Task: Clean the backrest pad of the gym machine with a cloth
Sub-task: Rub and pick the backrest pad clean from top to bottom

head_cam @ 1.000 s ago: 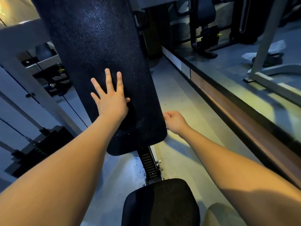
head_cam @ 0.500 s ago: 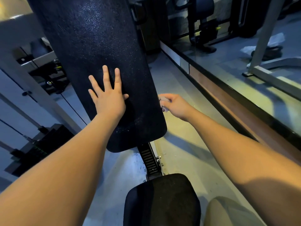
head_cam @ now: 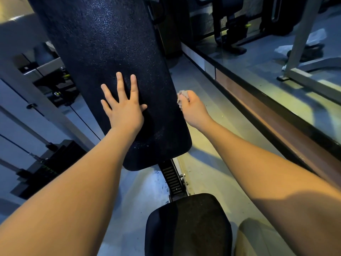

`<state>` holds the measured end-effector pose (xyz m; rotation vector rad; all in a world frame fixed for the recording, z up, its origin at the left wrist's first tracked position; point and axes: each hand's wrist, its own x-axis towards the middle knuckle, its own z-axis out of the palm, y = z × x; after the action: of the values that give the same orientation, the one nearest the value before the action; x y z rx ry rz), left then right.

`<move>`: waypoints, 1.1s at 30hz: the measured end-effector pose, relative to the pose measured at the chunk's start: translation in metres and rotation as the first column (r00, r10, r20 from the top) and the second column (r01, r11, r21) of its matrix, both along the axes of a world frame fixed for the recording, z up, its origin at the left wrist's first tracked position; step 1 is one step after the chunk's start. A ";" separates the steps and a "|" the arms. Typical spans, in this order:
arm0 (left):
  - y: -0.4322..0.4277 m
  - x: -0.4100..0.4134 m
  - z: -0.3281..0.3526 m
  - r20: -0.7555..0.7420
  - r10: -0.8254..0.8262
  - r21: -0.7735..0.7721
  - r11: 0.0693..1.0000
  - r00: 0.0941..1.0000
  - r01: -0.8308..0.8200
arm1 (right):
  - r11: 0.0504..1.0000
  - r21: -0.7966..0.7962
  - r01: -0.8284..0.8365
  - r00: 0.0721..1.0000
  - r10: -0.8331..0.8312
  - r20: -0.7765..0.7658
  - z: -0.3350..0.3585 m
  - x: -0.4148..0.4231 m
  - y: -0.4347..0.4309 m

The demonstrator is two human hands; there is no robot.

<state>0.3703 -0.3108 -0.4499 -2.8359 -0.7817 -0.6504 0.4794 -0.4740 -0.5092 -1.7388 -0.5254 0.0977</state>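
Observation:
The black textured backrest pad (head_cam: 110, 43) stands tall and tilted in the middle of the head view. My left hand (head_cam: 123, 106) lies flat on its lower part, fingers spread and straight. My right hand (head_cam: 193, 110) is at the pad's right edge, fingers curled round a small greyish cloth (head_cam: 182, 96) that peeks out above the knuckles. The cloth touches or nearly touches the pad's edge; I cannot tell which.
A black seat pad (head_cam: 188, 224) sits below, joined by a notched adjustment rail (head_cam: 172, 178). White frame bars and a weight stack (head_cam: 46, 167) stand at the left. A long low ledge (head_cam: 276, 111) runs along the right, with other machines beyond it.
My right hand has risen along the pad's right edge, and the cloth now shows in its fingers. My left hand stays flat on the pad.

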 end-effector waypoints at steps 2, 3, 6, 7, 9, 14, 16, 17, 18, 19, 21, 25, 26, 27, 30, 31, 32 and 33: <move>0.000 0.000 0.000 -0.005 0.008 -0.004 1.000 1.000 -0.008 | 1.000 0.013 -0.018 0.999 0.018 -0.029 -0.019 0.001 0.002; 0.000 0.000 0.000 -0.006 0.008 -0.012 1.000 1.000 -0.008 | 1.000 -0.014 -0.026 0.999 0.025 -0.048 -0.037 -0.003 -0.002; -0.003 0.000 -0.002 0.002 0.006 -0.020 1.000 1.000 -0.006 | 0.979 -0.183 -0.095 0.988 0.069 -0.140 -0.093 -0.018 -0.021; -0.003 0.000 -0.002 0.003 0.009 -0.019 1.000 1.000 -0.008 | 0.975 -0.193 -0.114 0.982 0.081 -0.170 -0.099 -0.017 -0.022; -0.003 0.000 0.000 0.000 0.010 -0.024 1.000 1.000 -0.010 | 0.981 -0.161 -0.105 0.984 0.079 -0.158 -0.083 -0.006 -0.017; -0.003 0.000 0.002 -0.013 0.007 -0.026 1.000 1.000 -0.008 | 0.999 -0.039 0.001 0.992 -0.006 -0.124 -0.051 0.004 0.003; -0.002 0.000 0.000 -0.003 -0.003 -0.030 1.000 1.000 0.003 | 0.996 -0.084 0.038 0.984 -0.052 -0.171 -0.077 -0.012 -0.005; -0.001 0.000 0.000 0.003 -0.004 -0.027 1.000 1.000 0.004 | 0.990 -0.143 0.000 0.983 -0.026 -0.180 -0.088 -0.020 -0.013; -0.001 0.000 -0.001 0.006 -0.002 -0.025 1.000 1.000 0.002 | 0.973 -0.220 -0.068 0.981 0.025 -0.193 -0.095 -0.027 -0.020; -0.001 0.000 -0.001 0.006 0.000 -0.026 1.000 1.000 0.000 | 0.948 -0.295 -0.121 0.977 0.062 -0.203 -0.097 -0.029 -0.025; -0.002 -0.001 -0.001 0.001 0.000 -0.028 1.000 1.000 0.000 | 0.938 -0.322 -0.126 0.977 0.061 -0.206 -0.085 -0.022 -0.023; -0.001 0.000 0.001 0.002 0.002 -0.023 1.000 1.000 -0.002 | 0.992 -0.102 0.067 0.997 -0.070 -0.024 -0.029 -0.002 0.004; -0.001 0.000 0.001 0.000 0.005 -0.020 1.000 1.000 -0.004 | 0.994 -0.044 0.099 0.995 -0.098 0.021 -0.021 -0.005 0.008; -0.001 0.000 0.001 -0.002 0.007 -0.019 1.000 1.000 -0.007 | 0.992 -0.021 0.128 0.990 -0.126 0.060 -0.021 -0.010 0.010; 0.000 0.000 0.000 0.001 -0.001 -0.023 1.000 1.000 0.001 | 0.987 -0.030 0.157 0.973 -0.149 0.177 -0.062 -0.039 -0.001; 0.000 0.000 0.000 0.004 -0.004 -0.022 1.000 1.000 0.004 | 0.988 -0.052 0.147 0.970 -0.134 0.200 -0.075 -0.048 -0.007; 0.000 -0.001 -0.001 0.007 -0.006 -0.022 1.000 1.000 0.006 | 0.986 -0.077 0.151 0.963 -0.128 0.238 -0.082 -0.051 -0.011; 0.000 -0.001 -0.001 0.013 -0.008 -0.020 1.000 1.000 0.008 | 0.984 -0.081 0.159 0.950 -0.131 0.282 -0.078 -0.047 -0.011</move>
<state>0.3694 -0.3105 -0.4507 -2.8568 -0.7838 -0.6662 0.4322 -0.4853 -0.5877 -1.8988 -0.6012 -0.2302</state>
